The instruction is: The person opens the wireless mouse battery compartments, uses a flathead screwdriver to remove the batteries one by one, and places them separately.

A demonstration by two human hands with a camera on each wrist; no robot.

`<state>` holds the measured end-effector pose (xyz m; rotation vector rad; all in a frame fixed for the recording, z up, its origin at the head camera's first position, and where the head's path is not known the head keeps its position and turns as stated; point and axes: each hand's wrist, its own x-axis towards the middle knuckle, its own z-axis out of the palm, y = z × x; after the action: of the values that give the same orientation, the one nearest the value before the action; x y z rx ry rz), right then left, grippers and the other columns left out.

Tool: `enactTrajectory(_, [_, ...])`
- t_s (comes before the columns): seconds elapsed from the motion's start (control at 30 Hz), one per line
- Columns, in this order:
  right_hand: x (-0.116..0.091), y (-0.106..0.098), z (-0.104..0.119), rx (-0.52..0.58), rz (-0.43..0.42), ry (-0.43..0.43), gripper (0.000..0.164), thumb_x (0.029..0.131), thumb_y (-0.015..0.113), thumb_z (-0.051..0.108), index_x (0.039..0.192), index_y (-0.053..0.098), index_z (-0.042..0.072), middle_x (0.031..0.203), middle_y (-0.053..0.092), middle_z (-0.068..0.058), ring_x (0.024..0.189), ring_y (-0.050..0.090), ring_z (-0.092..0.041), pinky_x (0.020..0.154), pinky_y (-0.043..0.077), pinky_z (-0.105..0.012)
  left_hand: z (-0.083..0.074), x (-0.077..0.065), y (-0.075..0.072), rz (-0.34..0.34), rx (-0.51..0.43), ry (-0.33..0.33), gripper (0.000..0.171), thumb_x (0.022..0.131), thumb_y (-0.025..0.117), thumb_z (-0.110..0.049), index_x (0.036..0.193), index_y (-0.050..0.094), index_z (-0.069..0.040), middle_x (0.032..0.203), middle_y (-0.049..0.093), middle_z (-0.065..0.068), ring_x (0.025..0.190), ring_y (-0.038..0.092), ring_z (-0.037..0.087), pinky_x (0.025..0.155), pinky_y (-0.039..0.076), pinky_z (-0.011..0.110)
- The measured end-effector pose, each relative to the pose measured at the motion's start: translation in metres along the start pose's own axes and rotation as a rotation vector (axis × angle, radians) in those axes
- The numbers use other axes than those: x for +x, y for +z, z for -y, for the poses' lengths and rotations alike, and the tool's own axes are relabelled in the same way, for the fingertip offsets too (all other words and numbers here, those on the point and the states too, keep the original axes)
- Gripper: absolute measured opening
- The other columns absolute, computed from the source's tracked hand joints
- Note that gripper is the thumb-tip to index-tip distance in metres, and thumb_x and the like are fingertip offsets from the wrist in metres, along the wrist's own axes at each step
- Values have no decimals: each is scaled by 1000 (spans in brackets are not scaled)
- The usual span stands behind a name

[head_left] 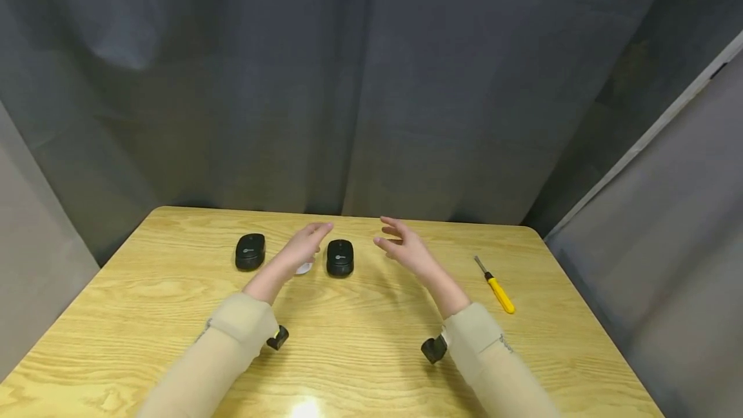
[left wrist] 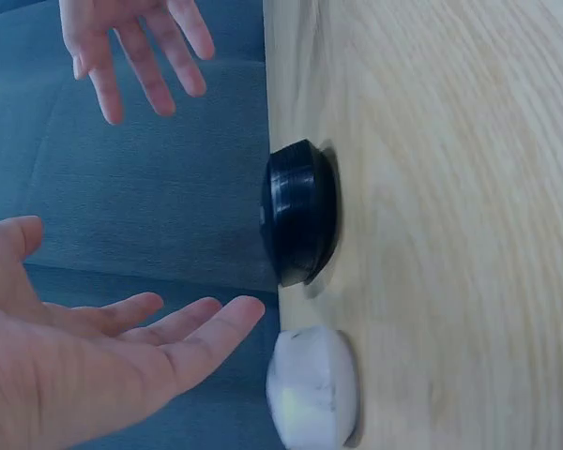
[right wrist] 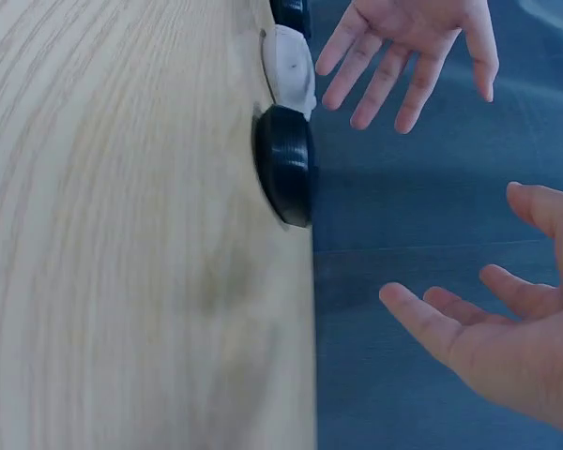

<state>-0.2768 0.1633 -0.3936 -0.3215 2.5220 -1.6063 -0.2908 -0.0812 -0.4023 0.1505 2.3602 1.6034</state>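
Two hands carry nothing at this moment: I see the left hand [head_left: 302,247] and the right hand [head_left: 408,251] hanging above the surface [head_left: 348,353], palms turned toward each other, fingers spread and only loosely bent, touching nothing. Below the gap between them sits one black mouse [head_left: 340,258], nearer the left fingertips than the right. Beneath the left fingers lies a white mouse [left wrist: 310,389], mostly hidden by that hand in the head view, and farther out, left of those fingers, is a second black mouse [head_left: 250,251]. Outside the right fingers rests a yellow-handled screwdriver [head_left: 495,286], well apart from them. I judge this to be a poised stage, a reach or a pause with no grasp made; taking the middle mouse would call for lowering the fingers and closing them around its sides, minding the white one close by. As for writing, each black mouse carries a small pale mark on top, which I take for a logo but cannot read. Dark script edges the cuffs of both sleeves [head_left: 240,324], also illegible to me, and I make out no label on the screwdriver.
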Motion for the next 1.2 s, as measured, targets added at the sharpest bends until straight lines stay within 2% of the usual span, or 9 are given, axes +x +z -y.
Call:
enactTrajectory(0.17, [11,9,-14,190,58,68,58,96,56,21,146,30,12,146,34,-24,128,41,-40,98,42,-54,6,7,7,29,-62,-28,69,96,38,-55,147,28,-9,151,28,17,134,32,41,106,33,56])
enactTrajectory(0.23, [16,13,-21,249,78,110,58,96,55,21,147,29,12,144,36,-23,128,41,-42,99,41,-55,7,8,9,33,-70,-39,69,97,38,-53,146,28,-7,149,29,19,133,33,39,106,32,56])
enactTrajectory(0.3, [21,19,-30,299,96,156,60,96,55,22,148,27,11,143,38,-23,127,40,-43,99,41,-55,8,10,12,35,-95,-52,67,97,38,-51,146,28,-6,144,34,22,125,40,37,105,35,53])
enactTrajectory(0.47, [31,34,-46,350,108,238,62,96,54,21,148,25,6,141,40,-21,125,44,-38,98,45,-48,16,16,18,20,-178,-121,67,98,42,-44,147,24,-3,145,33,24,128,40,39,103,39,49])
enactTrajectory(0.5, [31,36,-47,360,103,247,61,95,55,21,148,26,6,141,41,-20,124,46,-36,97,46,-46,17,17,19,16,-188,-130,67,98,43,-42,147,22,-1,147,30,25,132,36,40,104,38,49])
enactTrajectory(0.6, [32,40,-47,403,75,257,59,95,56,19,145,31,4,137,45,-20,115,52,-32,94,50,-42,19,18,22,1,-175,-146,69,98,45,-37,147,19,2,149,28,25,134,33,40,105,38,50])
enactTrajectory(0.77, [32,46,-44,404,73,245,56,95,55,16,143,33,-3,126,51,-21,101,57,-25,88,53,-36,17,18,29,-36,-106,-157,64,97,47,-29,147,21,3,150,27,24,133,36,37,101,43,45])
enactTrajectory(0.97, [39,53,-44,379,34,293,49,96,52,11,141,38,-2,120,54,-20,103,57,-28,91,52,-39,12,16,36,-68,-47,-133,60,96,47,-20,145,25,6,147,31,26,127,43,37,93,50,42])
enactTrajectory(1.2, [43,57,-47,373,-23,298,44,94,54,8,136,45,-4,113,57,-21,93,58,-24,90,52,-41,14,21,41,-93,-54,-121,58,95,47,-17,144,26,5,146,32,26,125,45,36,91,50,43])
